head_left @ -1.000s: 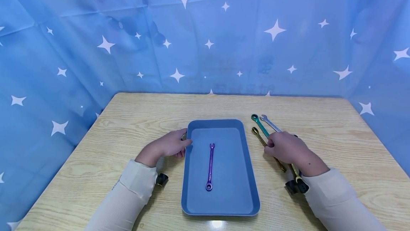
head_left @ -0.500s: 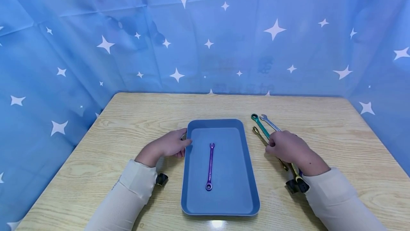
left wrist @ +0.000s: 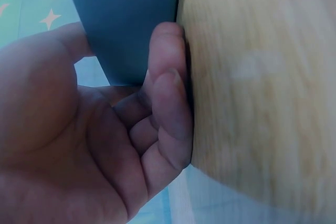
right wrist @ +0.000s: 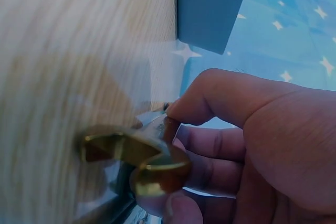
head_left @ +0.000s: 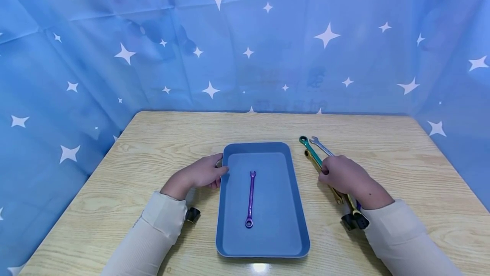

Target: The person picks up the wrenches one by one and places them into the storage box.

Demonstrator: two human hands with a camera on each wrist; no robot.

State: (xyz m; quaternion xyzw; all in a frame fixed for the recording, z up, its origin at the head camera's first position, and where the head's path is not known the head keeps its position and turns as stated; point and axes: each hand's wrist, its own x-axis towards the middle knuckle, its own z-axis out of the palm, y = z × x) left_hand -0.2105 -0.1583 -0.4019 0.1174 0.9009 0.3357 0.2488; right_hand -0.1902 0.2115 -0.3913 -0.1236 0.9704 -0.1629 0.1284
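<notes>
In the head view my left hand [head_left: 200, 172] grips the left rim of a blue-grey tray [head_left: 277, 212], thumb over the edge and fingers against the outer wall. A purple combination wrench [head_left: 251, 199] lies inside the tray. Right of the tray, my right hand [head_left: 344, 177] pinches a gold combination wrench [head_left: 312, 161] between thumb and fingers; its open end [right wrist: 163, 174] faces the right wrist camera. Close beside it are a green ratcheting wrench [head_left: 311, 149] and a silver wrench [head_left: 322, 146], both partly hidden by the hand. Another yellow-gold wrench [head_left: 351, 205] shows below the right hand.
A dark piece, perhaps another wrench, peeks out by the right wrist, mostly hidden. Black wrist cameras hang under both cuffs. The wooden table [head_left: 183, 135] ends at a blue star-patterned cloth [head_left: 268, 72] behind and at both sides.
The gold wrench has shifted right and turned, its ring end now closer to the green wrench. My right hand moved very slightly. The left hand and tray hold still.
</notes>
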